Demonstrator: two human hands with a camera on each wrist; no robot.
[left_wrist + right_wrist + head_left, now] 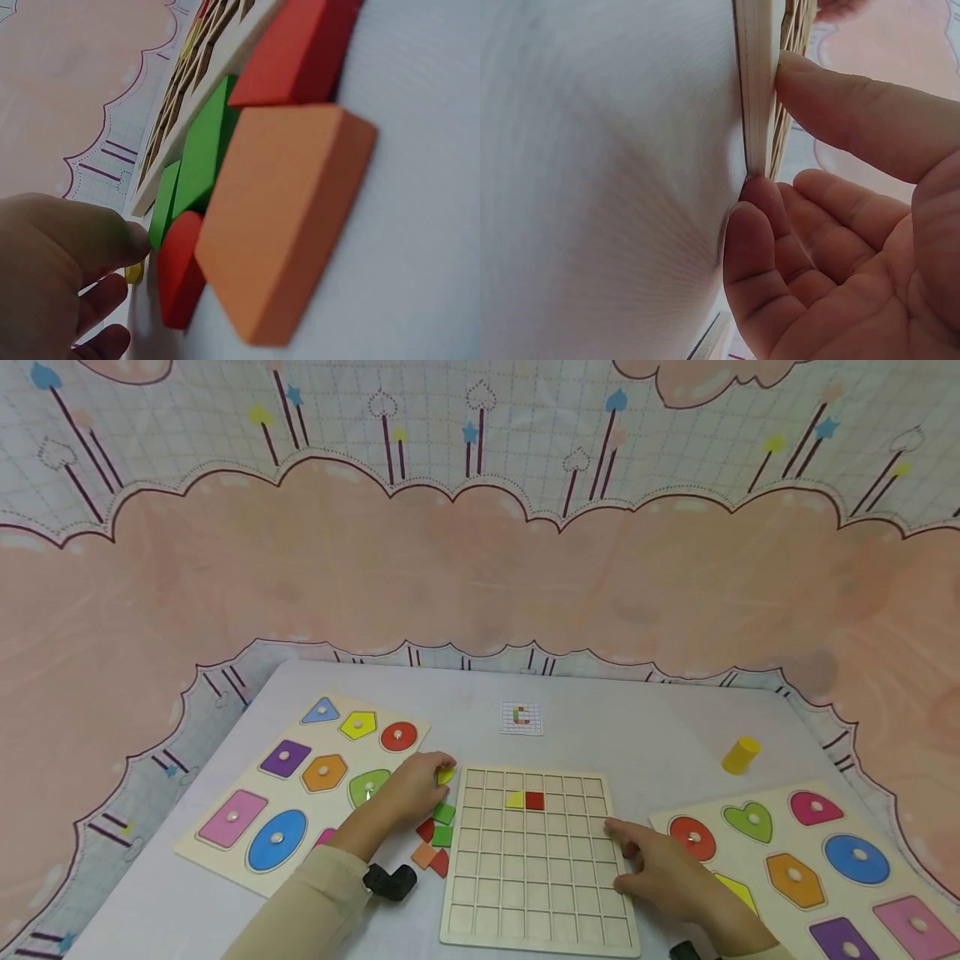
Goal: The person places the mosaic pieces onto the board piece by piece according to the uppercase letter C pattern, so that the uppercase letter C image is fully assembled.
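Observation:
My left hand pinches a small yellow piece between thumb and fingers, left of the grid board's top corner. In the left wrist view most of that piece is hidden by the thumb. The wooden grid board holds a yellow piece and a red square side by side near its top. My right hand touches the board's right edge with thumb and finger, its other fingers loosely bent. Beside the board's left edge lie green pieces, red pieces and an orange piece.
A knobbed shape puzzle lies at left, partly under my left arm. Another shape puzzle lies at right. Behind the board is a small pattern card. A yellow cylinder stands at the back right of the white table.

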